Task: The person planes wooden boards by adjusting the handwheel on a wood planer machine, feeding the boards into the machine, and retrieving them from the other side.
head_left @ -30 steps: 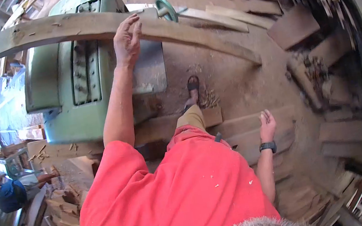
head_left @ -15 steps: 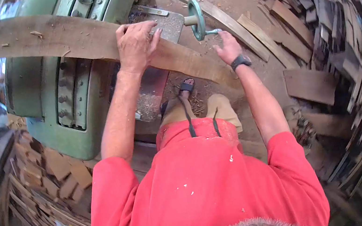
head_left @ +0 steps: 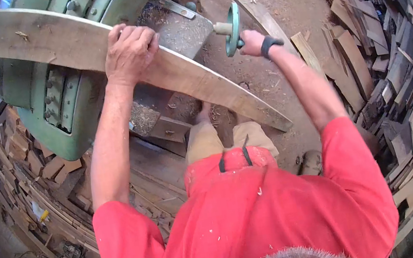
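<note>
Green paint covers the machine (head_left: 44, 127) across which the long wooden board (head_left: 181, 72) stretches, one end out over the floor, and the left hand (head_left: 131, 54) grips it, fingers close together and bent over the edge farther from the person. A moment ago the right hand (head_left: 252, 43) was at the handwheel (head_left: 233, 30) with its fingers loosely open; now they are curled around its crank handle (head_left: 240, 43), mostly hiding it. That seemingly puts both hands to work at once, one steadying the board, the other controlling the wheel.
</note>
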Available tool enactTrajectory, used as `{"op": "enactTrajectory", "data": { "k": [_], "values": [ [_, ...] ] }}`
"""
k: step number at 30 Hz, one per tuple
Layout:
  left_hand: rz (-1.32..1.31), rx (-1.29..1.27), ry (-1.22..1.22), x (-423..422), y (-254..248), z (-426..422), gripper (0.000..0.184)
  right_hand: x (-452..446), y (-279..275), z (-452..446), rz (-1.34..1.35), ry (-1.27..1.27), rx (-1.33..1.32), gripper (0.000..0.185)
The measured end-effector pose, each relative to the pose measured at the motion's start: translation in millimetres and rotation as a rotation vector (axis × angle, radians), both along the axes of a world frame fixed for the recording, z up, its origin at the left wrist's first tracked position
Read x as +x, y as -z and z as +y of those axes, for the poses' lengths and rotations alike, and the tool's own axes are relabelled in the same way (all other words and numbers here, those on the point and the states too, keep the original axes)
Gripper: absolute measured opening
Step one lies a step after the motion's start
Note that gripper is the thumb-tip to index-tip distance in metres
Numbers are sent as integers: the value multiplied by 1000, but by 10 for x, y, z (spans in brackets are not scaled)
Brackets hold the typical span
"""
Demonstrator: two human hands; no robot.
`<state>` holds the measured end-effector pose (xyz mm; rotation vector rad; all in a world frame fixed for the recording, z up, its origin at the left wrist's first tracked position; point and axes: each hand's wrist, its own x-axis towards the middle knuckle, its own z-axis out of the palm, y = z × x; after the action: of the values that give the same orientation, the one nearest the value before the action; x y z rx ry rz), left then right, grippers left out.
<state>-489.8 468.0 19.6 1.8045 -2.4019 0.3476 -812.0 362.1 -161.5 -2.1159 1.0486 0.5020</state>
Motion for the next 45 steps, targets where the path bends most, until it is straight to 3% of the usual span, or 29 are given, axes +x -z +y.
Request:
{"op": "enactTrajectory", "data": {
  "k": [2, 4, 7, 12, 14, 16, 22, 26, 28, 30, 32, 36, 38, 39, 41, 42, 43, 45],
  "values": [
    [1, -29, 6, 10, -8, -83, 8, -11, 134, -439, -101, 46, -85, 27],
    [39, -69, 17, 19, 79, -53, 11, 6, 149, -704, -232, 158, -246, 38],
    [44, 22, -42, -20, 36, -69, 6, 132, 351, -940, -58, 280, -358, 45],
    [27, 16, -44, -19, 90, -106, 6, 213, 1014, -906, 72, 163, -315, 35],
    [20, 28, -47, -34, 74, -84, 7, 210, 1182, -597, 112, 296, -236, 33],
    [4, 29, -62, -29, 66, -96, 7, 145, 1488, -334, 179, 256, -170, 31],
    [11, 23, -65, -30, 48, -41, 7, 65, 1070, 157, 169, 206, -33, 32],
    [11, 14, -59, -33, 56, -65, 7, -55, 1040, 399, 0, 318, -54, 34],
    [13, 8, -52, -30, 53, -57, 6, -92, 1215, 858, -499, 1000, -477, 46],
    [17, 1, -45, -25, 63, -55, 6, -246, 1328, 1369, -353, 1175, -305, 64],
    [20, -20, -33, -24, 68, -42, 6, -456, 1691, 1882, -434, 1224, 253, 65],
    [33, -51, -35, -52, 68, -34, 6, -355, 1489, 1998, -389, 1230, 16, 63],
    [28, -36, -35, -78, 68, -22, 7, -274, 1164, 1639, -426, 1038, -559, 56],
    [28, -46, -25, -67, 76, -23, 7, -276, 1213, 1541, -424, 1039, -552, 56],
    [24, -64, 2, -31, 83, -14, 8, -302, 1370, 1338, -489, 1140, -200, 51],
    [16, -63, 13, -20, 79, -9, 8, -348, 1590, 1410, -495, 1151, -197, 51],
    [23, -71, 9, -15, 74, -6, 7, -414, 1936, 1578, -412, 924, -100, 51],
    [48, -92, 18, -26, 71, 16, 7, -398, 1920, 1786, -266, 724, 176, 67]
  ]
}}
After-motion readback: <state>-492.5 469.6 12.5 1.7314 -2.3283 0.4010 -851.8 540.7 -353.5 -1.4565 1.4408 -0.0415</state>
